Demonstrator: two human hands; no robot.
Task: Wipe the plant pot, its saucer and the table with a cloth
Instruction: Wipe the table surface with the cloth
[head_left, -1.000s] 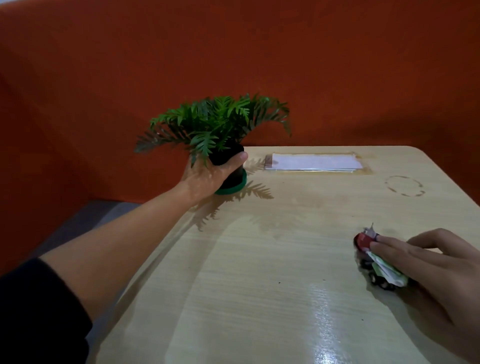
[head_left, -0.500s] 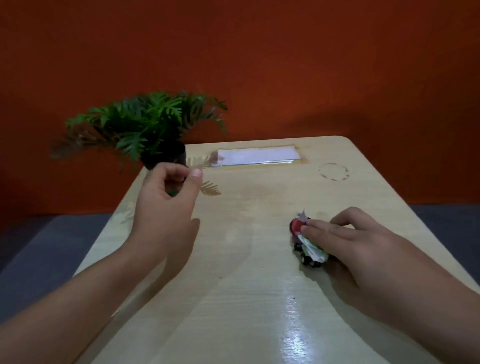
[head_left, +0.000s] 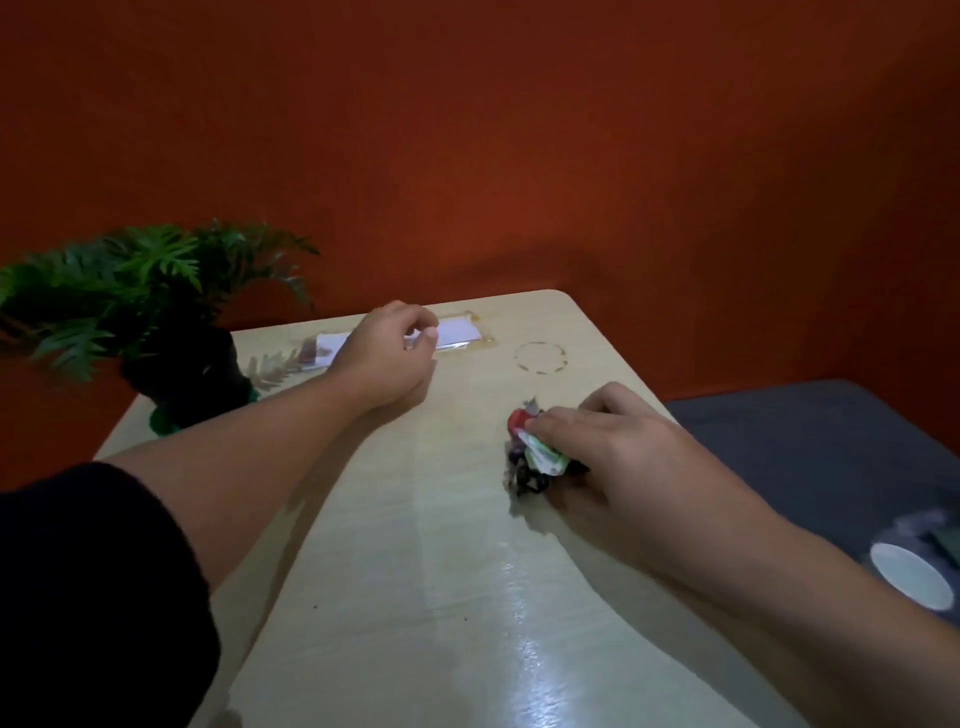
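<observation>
The plant pot (head_left: 192, 371) is black and holds a green fern. It stands on a green saucer (head_left: 165, 422) at the table's (head_left: 415, 571) far left corner. My left hand (head_left: 387, 358) hovers over the far middle of the table, right of the pot and apart from it. Its fingers are curled and hold nothing. My right hand (head_left: 613, 441) rests at the table's right side and grips a crumpled cloth (head_left: 537, 457) of red, white, green and dark patches, which lies on the wood.
A white card under clear film (head_left: 457, 332) lies flat at the far edge, partly behind my left hand. A faint ring mark (head_left: 540, 357) shows near the far right corner. A white round object (head_left: 906, 574) sits off the table, low right. An orange wall stands behind.
My left hand has let go of the pot and moved right, toward the white card. My right hand stays on the cloth. The view has swung to the right.
</observation>
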